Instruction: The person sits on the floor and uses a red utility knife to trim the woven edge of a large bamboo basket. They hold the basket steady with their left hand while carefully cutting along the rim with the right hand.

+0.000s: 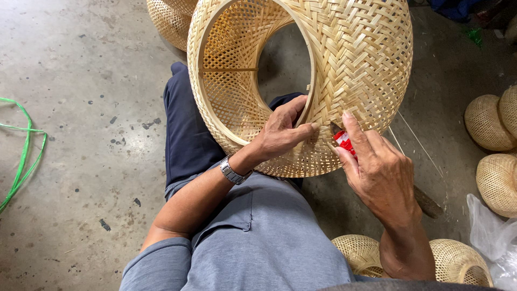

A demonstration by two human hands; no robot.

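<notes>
A large round woven bamboo shade [355,59] with an open middle rests on my lap, tilted toward me. My left hand [280,132] grips its inner rim, thumb inside the opening and fingers on the weave. A metal watch sits on that wrist. My right hand [377,172] holds a small red-handled cutter [343,141] with its tip pressed against the weave near the lower rim, just right of my left fingers.
Several smaller woven bamboo shades lie around: one at the top [169,19], some at the right [487,121], two by my right elbow [458,261]. A green strap [21,156] lies on the concrete floor at left. A clear plastic bag [493,237] sits at lower right.
</notes>
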